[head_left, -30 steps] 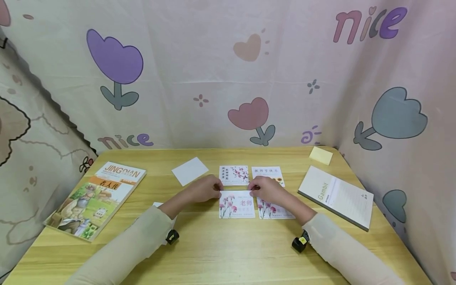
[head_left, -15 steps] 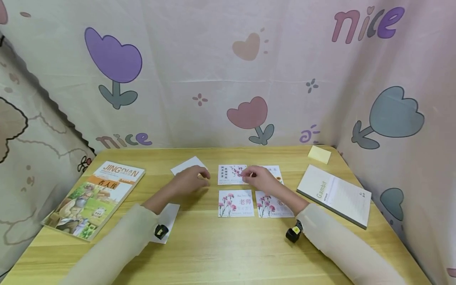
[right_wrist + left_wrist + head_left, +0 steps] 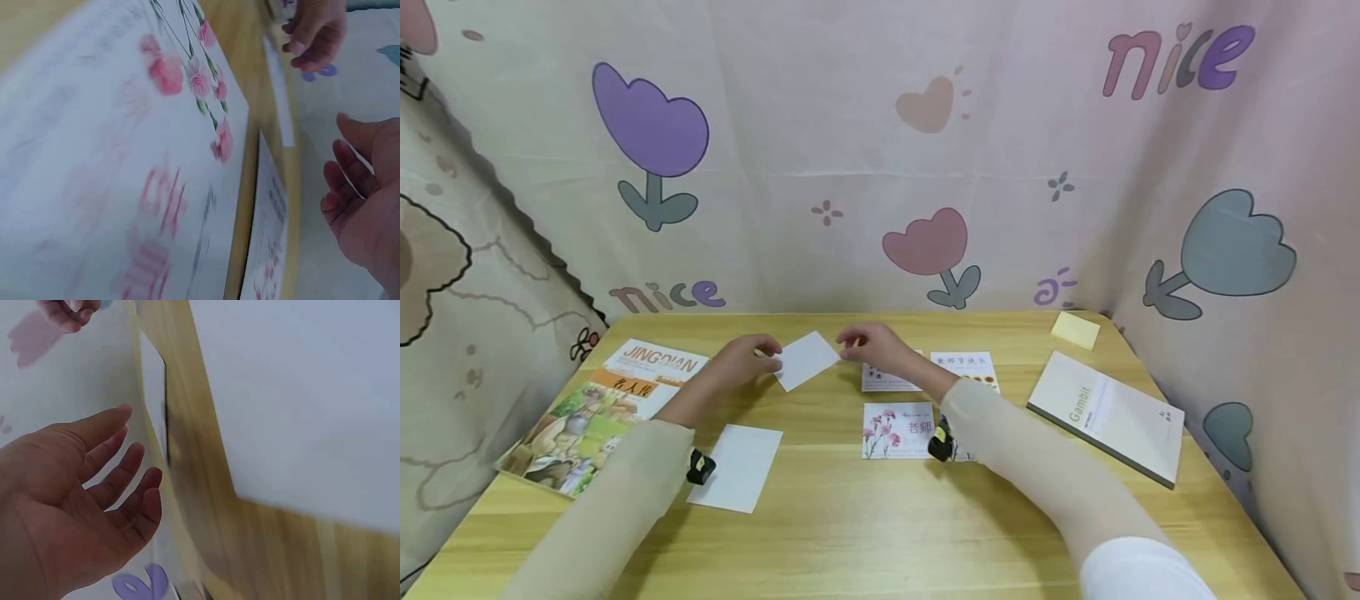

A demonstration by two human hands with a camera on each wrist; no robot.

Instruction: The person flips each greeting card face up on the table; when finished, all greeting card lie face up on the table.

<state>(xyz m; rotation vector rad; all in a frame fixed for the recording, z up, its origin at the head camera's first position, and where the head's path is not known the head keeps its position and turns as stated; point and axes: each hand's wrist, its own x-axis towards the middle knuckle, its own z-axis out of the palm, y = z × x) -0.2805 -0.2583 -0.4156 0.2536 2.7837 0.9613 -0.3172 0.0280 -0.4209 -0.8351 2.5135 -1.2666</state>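
A blank white card [image 3: 808, 362] lies tilted at the back of the table, between both hands. My left hand [image 3: 733, 367] hovers at its left edge, fingers loosely bent; in the left wrist view the hand [image 3: 87, 500] holds nothing. By the card's right corner is my right hand [image 3: 880, 346]; the right wrist view shows this hand [image 3: 369, 194] with relaxed fingers and nothing in them. Beneath my right hand and wrist, a blossom card [image 3: 880, 386] is partly covered. A sunflower card [image 3: 962, 362] and a carnation card [image 3: 887, 442] lie nearby. My right sleeve mostly hides another carnation card.
A second blank card [image 3: 741, 467] lies front left, beside my left sleeve. An illustrated book [image 3: 595, 425] sits on the left, partly under my left arm. On the right are a notebook [image 3: 1108, 417] and a small yellow pad [image 3: 1076, 330]. A patterned curtain [image 3: 820, 125] hangs behind.
Both hands have left the carnation card's upper corners and moved left and back to the tilted blank card. The front-left blank card is more exposed; the right arm now covers the second carnation card.
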